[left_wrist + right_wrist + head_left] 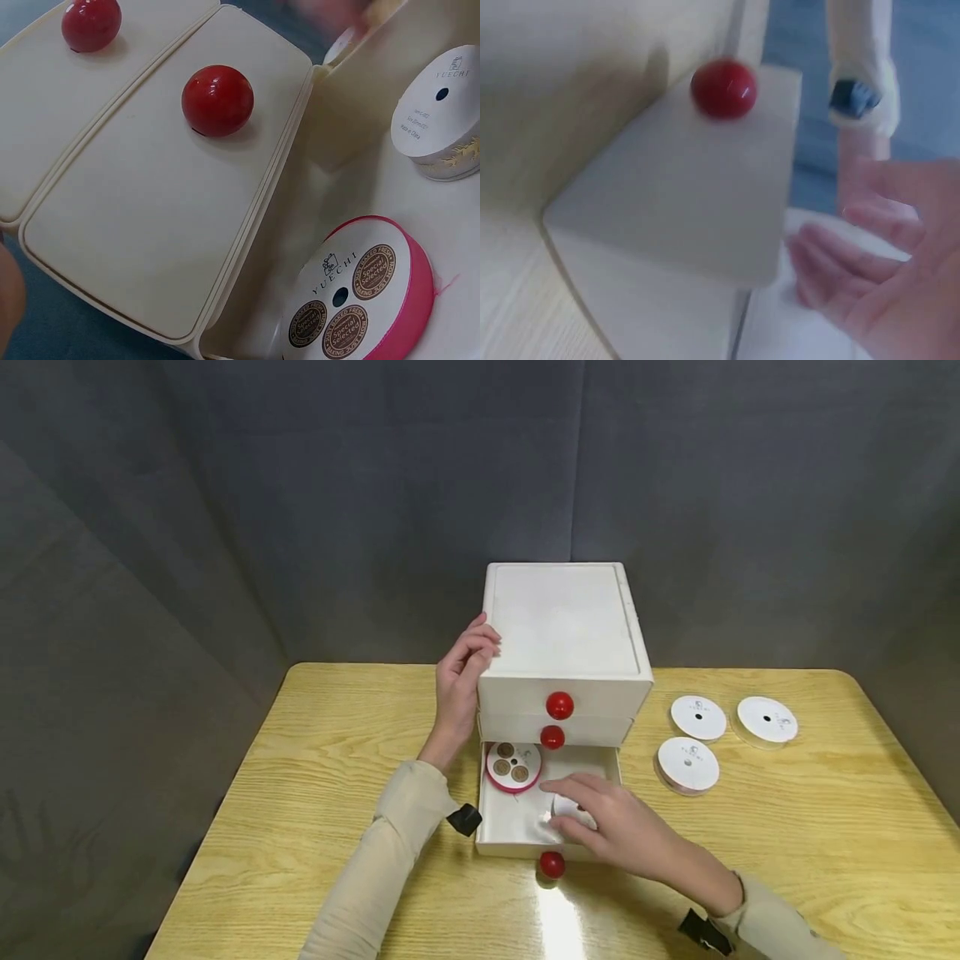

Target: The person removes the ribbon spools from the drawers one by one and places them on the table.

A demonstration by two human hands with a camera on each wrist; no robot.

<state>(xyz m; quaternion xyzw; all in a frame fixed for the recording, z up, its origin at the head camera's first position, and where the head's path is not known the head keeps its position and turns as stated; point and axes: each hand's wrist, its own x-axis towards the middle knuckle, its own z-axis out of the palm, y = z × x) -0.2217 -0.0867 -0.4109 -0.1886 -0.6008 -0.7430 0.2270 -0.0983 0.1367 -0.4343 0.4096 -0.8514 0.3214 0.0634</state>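
A white drawer unit (562, 618) with red knobs stands on the table, its bottom drawer (517, 831) pulled out. My left hand (467, 672) rests on the unit's top left edge, fingers over the rim. My right hand (630, 827) is above the drawer's front right part, fingers spread and loosely bent, holding nothing. Partly hidden below it in the head view is a white ribbon spool (442, 105) with a gold-patterned ribbon, lying flat in the drawer. A pink ribbon spool (513, 766) with round brown labels lies at the drawer's back left.
Right of the unit, three white ribbon spools (687, 765) lie flat on the wooden table (315, 777). Two upper drawers are closed, with red knobs (559, 705) sticking out in front. A grey curtain (375, 510) hangs behind the table.
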